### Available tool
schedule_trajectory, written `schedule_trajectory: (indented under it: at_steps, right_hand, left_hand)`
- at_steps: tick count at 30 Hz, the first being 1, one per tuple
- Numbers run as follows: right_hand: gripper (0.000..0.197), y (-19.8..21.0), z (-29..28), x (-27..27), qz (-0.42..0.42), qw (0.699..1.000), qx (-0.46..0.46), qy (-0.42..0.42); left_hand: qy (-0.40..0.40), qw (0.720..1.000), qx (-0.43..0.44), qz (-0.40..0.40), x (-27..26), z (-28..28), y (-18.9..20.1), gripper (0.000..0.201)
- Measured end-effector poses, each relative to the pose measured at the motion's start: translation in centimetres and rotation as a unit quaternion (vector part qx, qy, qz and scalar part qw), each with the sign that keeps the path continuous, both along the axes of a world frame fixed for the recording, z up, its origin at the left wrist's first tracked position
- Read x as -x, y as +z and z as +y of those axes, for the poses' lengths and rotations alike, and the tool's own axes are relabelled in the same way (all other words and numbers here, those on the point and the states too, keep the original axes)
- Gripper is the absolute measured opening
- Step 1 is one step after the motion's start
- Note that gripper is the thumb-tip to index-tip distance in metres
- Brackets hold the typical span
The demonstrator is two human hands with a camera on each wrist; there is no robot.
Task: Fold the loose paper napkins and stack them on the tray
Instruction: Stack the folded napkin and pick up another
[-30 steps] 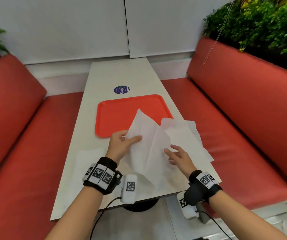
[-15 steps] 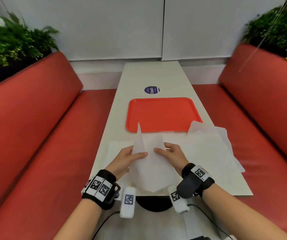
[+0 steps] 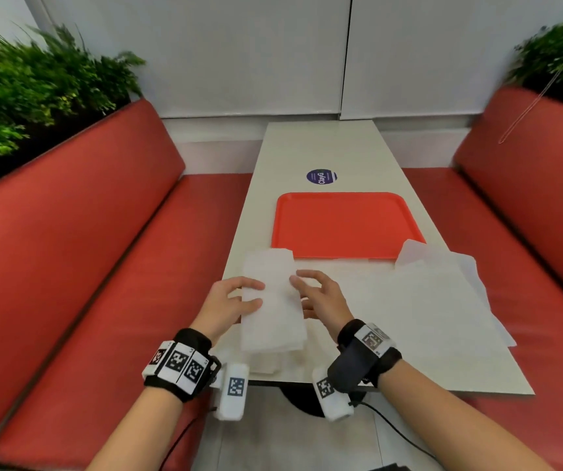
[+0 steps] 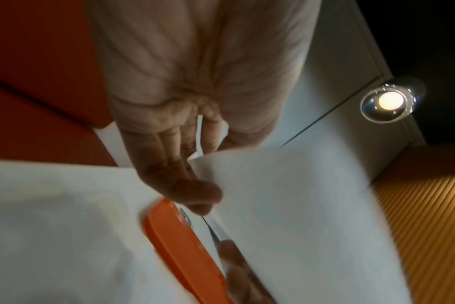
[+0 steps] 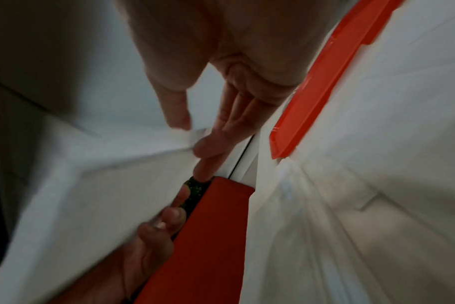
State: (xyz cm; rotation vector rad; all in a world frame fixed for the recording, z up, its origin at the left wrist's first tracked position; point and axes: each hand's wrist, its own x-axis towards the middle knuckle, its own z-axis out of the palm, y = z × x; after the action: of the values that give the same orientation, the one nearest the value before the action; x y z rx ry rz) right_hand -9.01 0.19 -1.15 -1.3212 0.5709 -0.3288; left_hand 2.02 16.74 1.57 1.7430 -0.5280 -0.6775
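We see the table (image 3: 320, 147) running away from us between two bench seats, one (image 3: 69, 253) on our left and one (image 3: 528, 232) on our right, with plants (image 3: 28, 86) behind the left backrest. On the table, the tray (image 3: 344, 226) lies toward the far half, a round sticker (image 3: 321, 176) just behind it. Nearer us, a folded napkin (image 3: 271, 300) lies between the left hand (image 3: 229, 304) and right hand (image 3: 320, 299). Loose napkins (image 3: 443, 294) spread to its right, their far corner overlapping the tray's near right corner.

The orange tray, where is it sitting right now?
In the head view the orange tray lies bare mid-table, just beyond the folded napkin and before the round blue sticker.
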Motion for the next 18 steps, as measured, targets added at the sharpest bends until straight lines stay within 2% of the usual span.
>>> schedule_trajectory:
  at_steps: [3,5,10,13,18]
  right_hand:
    - [0.053,-0.9,0.9,-1.2,-0.001,0.996,0.085,0.008]
    - [0.048,-1.6,1.6,-1.9,0.002,0.992,0.121,0.021]
    - [0.038,-4.0,2.7,-3.3,0.069,0.984,0.165,0.014]
    - [0.037,-5.2,3.3,-3.6,0.104,0.979,0.173,0.012]
    - [0.037,-6.0,3.5,-3.8,0.117,0.977,0.176,-0.018]
  left_hand:
    - [0.004,0.999,-0.011,-0.037,-1.6,0.7,-0.2,0.042]
    - [0.022,0.998,-0.033,-0.058,-2.6,1.0,-1.1,0.048]
    - [0.041,0.985,-0.114,-0.122,-2.9,1.3,-3.7,0.048]
    - [0.044,0.985,-0.115,-0.124,-2.7,1.2,-4.9,0.046]
    - [0.065,0.984,-0.108,-0.122,-3.4,0.9,-5.8,0.045]
